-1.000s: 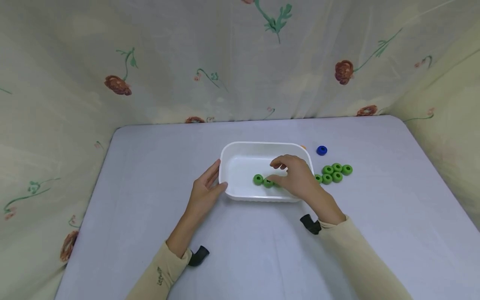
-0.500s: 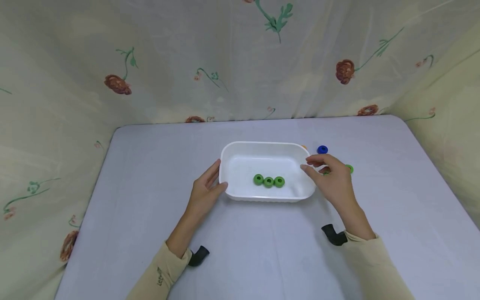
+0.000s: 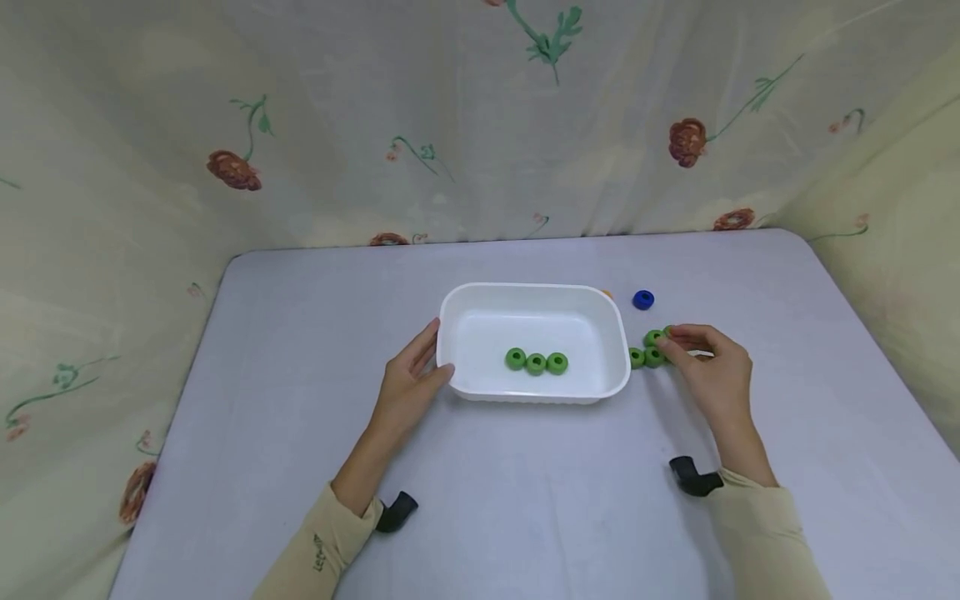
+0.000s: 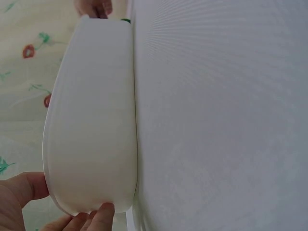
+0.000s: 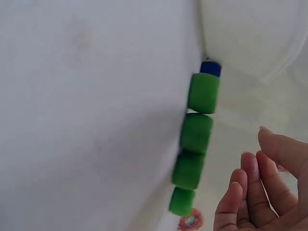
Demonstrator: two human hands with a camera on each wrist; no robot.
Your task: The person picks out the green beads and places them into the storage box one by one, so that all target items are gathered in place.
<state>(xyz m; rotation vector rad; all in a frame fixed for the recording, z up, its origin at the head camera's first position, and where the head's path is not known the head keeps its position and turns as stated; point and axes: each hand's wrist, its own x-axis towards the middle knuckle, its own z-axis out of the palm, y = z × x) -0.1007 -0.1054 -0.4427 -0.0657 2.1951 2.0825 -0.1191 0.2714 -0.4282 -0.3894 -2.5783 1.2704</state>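
A white plastic tray (image 3: 480, 333) stands on the table, with three green beads (image 3: 557, 364) inside near its front. My left hand (image 3: 408, 383) grips the tray's left end. In the left wrist view, the thumb (image 4: 34, 186) presses its rim while the fingers (image 4: 103, 217) lie against the side wall. Right of the tray is a cluster of green beads (image 3: 654, 357), partly covered by my right hand (image 3: 712, 375), which hovers there with thumb and fingers apart. The right wrist view shows nothing between those fingertips, beside a row of green beads (image 5: 196, 132).
Behind the green cluster lies a blue bead (image 3: 643, 300). A bit of something orange (image 3: 607, 293) peeks out past the tray's back right corner. White cloth (image 3: 322, 333) covers the table, and a flowered curtain (image 3: 337, 125) hangs behind it.
My right hand has moved right, from over the tray out to the loose green beads. Three green beads sit uncovered inside the tray. The left hand and tray have stayed put.
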